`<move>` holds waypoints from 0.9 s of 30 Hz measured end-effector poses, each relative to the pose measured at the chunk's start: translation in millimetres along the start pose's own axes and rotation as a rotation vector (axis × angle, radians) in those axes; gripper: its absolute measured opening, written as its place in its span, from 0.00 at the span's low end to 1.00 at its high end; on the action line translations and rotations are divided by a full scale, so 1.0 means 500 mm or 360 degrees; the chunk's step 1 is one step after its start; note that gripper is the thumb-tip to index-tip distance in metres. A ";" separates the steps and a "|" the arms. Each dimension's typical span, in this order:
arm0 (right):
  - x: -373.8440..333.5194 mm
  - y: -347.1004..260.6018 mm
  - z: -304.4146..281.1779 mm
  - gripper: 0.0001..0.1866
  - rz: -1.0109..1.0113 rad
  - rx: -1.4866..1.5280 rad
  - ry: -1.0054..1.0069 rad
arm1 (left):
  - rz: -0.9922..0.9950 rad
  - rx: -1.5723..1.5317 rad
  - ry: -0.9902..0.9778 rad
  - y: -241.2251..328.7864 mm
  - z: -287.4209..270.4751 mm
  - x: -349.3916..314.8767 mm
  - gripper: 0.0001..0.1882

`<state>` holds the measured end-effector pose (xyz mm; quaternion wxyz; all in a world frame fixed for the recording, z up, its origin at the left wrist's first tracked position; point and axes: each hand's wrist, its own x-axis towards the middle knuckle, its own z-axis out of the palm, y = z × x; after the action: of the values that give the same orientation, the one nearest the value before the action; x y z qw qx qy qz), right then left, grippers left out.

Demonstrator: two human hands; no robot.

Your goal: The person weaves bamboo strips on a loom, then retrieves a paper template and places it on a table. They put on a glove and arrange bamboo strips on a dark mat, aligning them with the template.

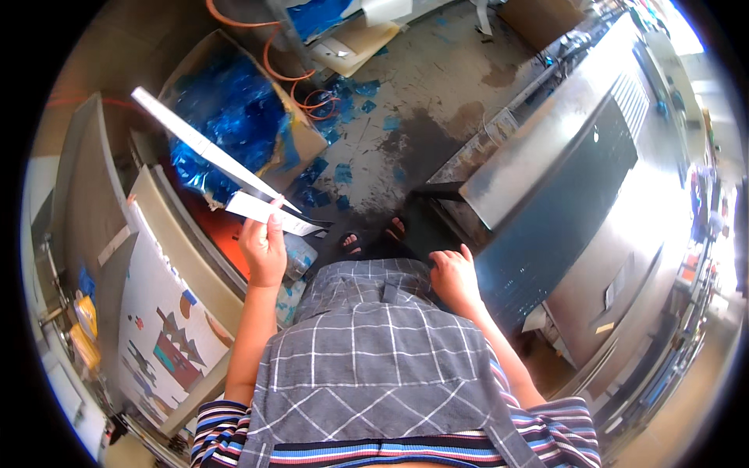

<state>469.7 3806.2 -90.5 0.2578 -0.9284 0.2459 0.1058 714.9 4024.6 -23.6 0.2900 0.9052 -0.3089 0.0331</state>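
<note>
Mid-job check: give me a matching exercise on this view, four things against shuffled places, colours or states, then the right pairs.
1. white strip
2. checked apron
3. blue film heap
4. orange hose

A. curling in loops
B. pinched in the left hand
C. inside the cardboard box
D. grey with white lines

Pairs: 1-B; 2-D; 3-C; 4-A

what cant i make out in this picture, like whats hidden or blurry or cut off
All in the head view:
- Fine print on the long white paper strip at the left hand: too small and blurred.
- Palm of the right hand: hidden by the back of that hand.
- Bottom of the brown cardboard box: covered by crumpled shiny blue film.
- Upper end of the thin orange hose: cut off by the top edge.
</note>
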 end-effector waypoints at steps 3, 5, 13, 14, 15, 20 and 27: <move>0.010 0.013 -0.008 0.12 -0.0045 0.0174 0.0134 | -0.0292 -0.0124 -0.0079 -0.016 0.041 -0.006 0.12; 0.010 0.024 -0.003 0.12 -0.0008 0.0261 0.0146 | -0.0219 -0.0053 -0.0118 0.000 0.048 0.011 0.13; 0.006 0.012 0.013 0.07 -0.0060 0.0256 0.0302 | -0.0045 -0.0012 0.0029 -0.011 0.065 0.068 0.14; 0.007 0.011 0.012 0.07 -0.0031 0.0237 0.0295 | -0.0058 -0.0053 0.0038 -0.017 0.067 0.074 0.14; 0.009 0.008 0.012 0.06 -0.0002 0.0218 0.0289 | -0.0038 0.0003 0.0013 -0.027 0.069 0.084 0.14; 0.023 0.006 0.013 0.07 0.0076 0.0249 0.0368 | 0.0019 0.0085 -0.0058 -0.034 0.068 0.130 0.14; 0.157 0.032 -0.071 0.11 0.0058 0.0193 0.1055 | -0.0129 -0.0126 -0.0116 -0.072 0.053 0.152 0.14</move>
<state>531.1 3743.7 -92.9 0.2168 -0.8906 0.3389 -0.2120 793.8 3992.0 -45.6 0.3152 0.9054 -0.2835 -0.0238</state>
